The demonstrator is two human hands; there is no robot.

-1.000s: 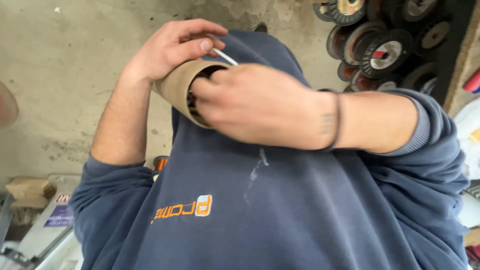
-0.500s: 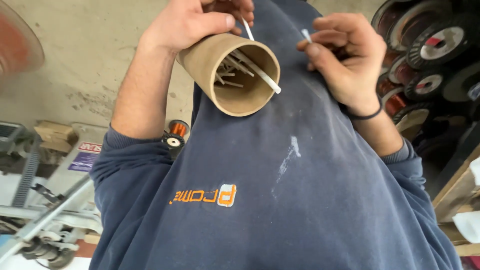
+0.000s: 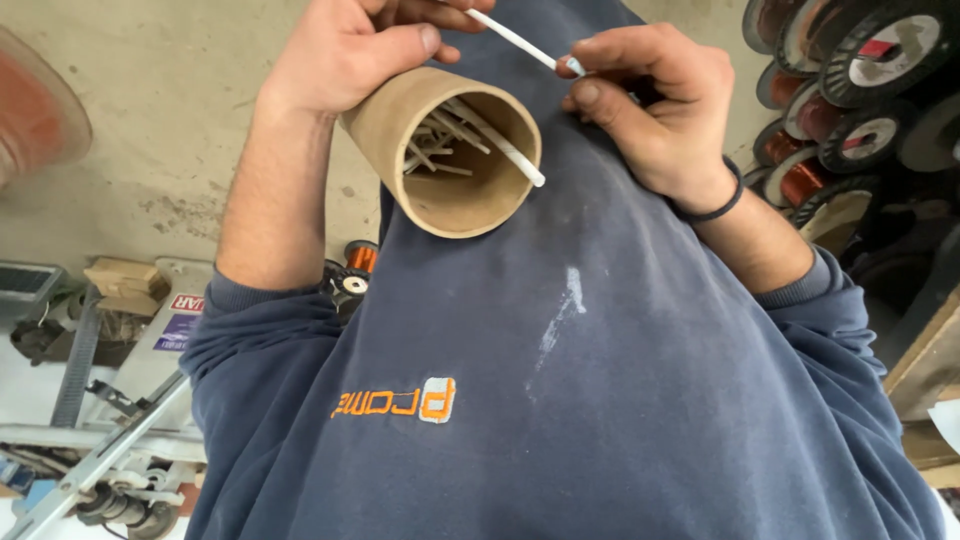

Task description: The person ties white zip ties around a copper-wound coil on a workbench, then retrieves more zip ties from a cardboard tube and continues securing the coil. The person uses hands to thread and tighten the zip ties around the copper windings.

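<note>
Left hand: the left hand (image 3: 370, 50) was wrapped tight around the cardboard tube (image 3: 445, 150), its fingertips cut off by the top edge.
Right hand: the right hand (image 3: 650, 105) pinched a thin white stick (image 3: 515, 42) between thumb and fingers.
Tube: tilted against the navy sweatshirt (image 3: 560, 380), its mouth facing the camera.
Inside: more white sticks (image 3: 470, 135), their lower ends hidden.
Right edge: wire spools (image 3: 860, 90), partly cropped.

The left hand (image 3: 350, 50) grips a brown cardboard tube (image 3: 445, 150) holding thin white sticks (image 3: 450, 135). The right hand (image 3: 650, 110) pinches one long white stick (image 3: 510, 38) above the tube's mouth, against a navy sweatshirt (image 3: 600, 400).
</note>
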